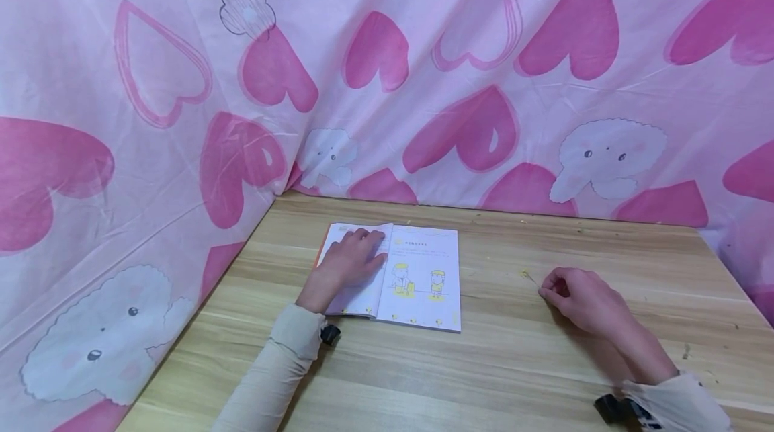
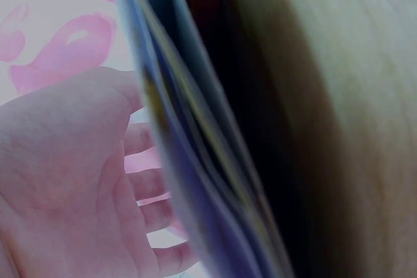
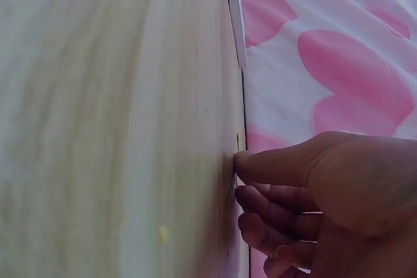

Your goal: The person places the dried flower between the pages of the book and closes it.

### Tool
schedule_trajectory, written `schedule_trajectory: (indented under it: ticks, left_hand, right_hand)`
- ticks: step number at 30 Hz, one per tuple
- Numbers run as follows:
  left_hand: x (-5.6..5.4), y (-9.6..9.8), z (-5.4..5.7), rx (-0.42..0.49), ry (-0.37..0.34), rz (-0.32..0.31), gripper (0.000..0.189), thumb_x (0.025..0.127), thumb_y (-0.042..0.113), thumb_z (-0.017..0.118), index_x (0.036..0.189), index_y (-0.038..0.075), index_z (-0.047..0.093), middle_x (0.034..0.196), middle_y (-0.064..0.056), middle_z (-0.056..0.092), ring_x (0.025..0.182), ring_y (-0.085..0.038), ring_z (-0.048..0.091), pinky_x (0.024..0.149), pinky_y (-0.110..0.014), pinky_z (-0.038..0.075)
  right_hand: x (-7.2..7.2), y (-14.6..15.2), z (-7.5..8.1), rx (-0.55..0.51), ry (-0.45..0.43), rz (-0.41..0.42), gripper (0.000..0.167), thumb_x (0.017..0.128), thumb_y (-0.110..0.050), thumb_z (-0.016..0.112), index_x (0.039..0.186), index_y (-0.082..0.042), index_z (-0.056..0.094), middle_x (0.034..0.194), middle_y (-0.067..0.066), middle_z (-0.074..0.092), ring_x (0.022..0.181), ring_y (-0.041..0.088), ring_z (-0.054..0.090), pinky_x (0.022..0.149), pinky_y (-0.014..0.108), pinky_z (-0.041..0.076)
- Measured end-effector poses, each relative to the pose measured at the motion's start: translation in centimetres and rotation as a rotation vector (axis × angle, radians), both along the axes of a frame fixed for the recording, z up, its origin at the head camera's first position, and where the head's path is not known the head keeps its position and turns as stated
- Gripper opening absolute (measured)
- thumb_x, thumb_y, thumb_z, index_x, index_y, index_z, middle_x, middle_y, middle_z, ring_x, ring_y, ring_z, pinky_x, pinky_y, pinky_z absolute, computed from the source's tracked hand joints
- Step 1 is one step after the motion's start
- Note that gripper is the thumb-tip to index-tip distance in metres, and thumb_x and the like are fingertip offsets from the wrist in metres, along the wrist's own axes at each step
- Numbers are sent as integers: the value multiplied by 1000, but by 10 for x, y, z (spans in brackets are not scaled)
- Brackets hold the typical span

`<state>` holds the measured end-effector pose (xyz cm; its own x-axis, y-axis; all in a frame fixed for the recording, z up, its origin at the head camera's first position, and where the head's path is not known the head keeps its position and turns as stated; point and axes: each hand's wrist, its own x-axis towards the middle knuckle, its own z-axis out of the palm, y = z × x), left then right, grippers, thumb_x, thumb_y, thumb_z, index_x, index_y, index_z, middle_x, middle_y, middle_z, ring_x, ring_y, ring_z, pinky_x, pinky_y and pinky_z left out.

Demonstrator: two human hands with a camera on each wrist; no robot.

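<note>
An open book lies on the wooden table, its right page printed with yellow-and-white cartoon figures. My left hand rests on the left page, fingers extended over the upper part. In the left wrist view the same hand shows its palm behind the slightly fanned page edges. To the right of the book, my right hand pinches a thin sprig with a yellow tip between thumb and forefinger. Its fingertips are low at the tabletop in the right wrist view, where the hand mostly hides the sprig.
Small yellow crumbs and dark specks are scattered over the wooden table. A pink cloth with hearts and white dog faces hangs along the table's back and left sides. Each wrist wears a black strap mount.
</note>
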<state>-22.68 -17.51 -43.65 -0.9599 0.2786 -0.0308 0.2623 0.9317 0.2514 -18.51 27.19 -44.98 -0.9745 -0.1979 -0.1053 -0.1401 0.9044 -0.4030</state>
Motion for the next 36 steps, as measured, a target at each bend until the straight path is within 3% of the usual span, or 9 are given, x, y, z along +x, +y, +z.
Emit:
schedule_trajectory:
  ticks: [15,20,25,36]
  left_hand:
    - [0,1,0,2,7,1,52,110,45,57,156,23,54,153,-14,60,141,-38,55,105,-64,51]
    - [-1,1,-1,-2,11,-4,51,110,45,57,156,23,54,153,-13,60,141,-37,55,105,-64,51]
    - [-1,1,-2,-19,-1,4,51,111,45,56,157,24,52,154,-12,59,142,-37,54,107,-64,50]
    - [0,2,-1,-11,11,10,50,110,44,56,155,22,54,152,-15,59,140,-38,55,105,-65,51]
  right_hand:
    - [3,-4,-6,9,47,34,7,102,-13,67,101,-8,71,83,0,63,73,17,54,62,33,43]
    - [3,-5,-6,-20,89,41,7,102,-16,73,104,-10,71,85,-1,63,76,16,54,64,32,44]
    - [2,-8,-5,-28,76,60,11,98,-22,81,104,-13,77,82,-5,65,75,14,55,63,29,44]
    - [2,-12,-5,-4,54,120,4,102,-15,73,98,-13,73,79,-4,60,71,13,52,62,31,43]
